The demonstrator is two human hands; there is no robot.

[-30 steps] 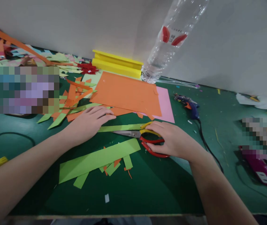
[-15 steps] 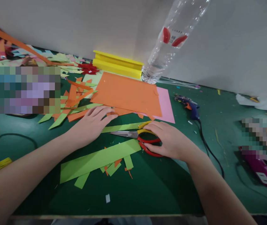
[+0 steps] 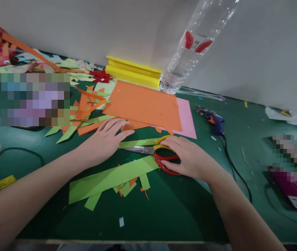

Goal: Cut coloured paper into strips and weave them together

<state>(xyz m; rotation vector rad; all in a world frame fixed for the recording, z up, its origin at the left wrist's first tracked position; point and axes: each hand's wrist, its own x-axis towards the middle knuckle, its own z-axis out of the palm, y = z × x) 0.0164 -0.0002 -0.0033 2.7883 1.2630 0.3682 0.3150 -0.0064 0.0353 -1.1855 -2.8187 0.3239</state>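
My left hand (image 3: 103,139) lies flat on the green table, fingers stretched out over the left end of a thin light-green paper strip (image 3: 140,142) and close to an orange scrap. My right hand (image 3: 187,157) rests on the red and yellow handles of a pair of scissors (image 3: 153,153), fingers curled over them. The scissors lie on the table with their blades pointing left, shut or nearly so. A wide light-green strip (image 3: 111,177) lies just in front of both hands, with small green and orange offcuts around it.
An orange sheet (image 3: 143,104) overlaps a pink sheet (image 3: 187,118) behind the hands. Folded yellow paper (image 3: 132,71) and a clear plastic bottle (image 3: 187,52) stand by the wall. A blue glue gun (image 3: 213,120) with a black cord lies at right. Paper scraps are heaped at left.
My left hand has slid a little to the right and forward along the thin green strip. My right hand stays on the scissors handles.
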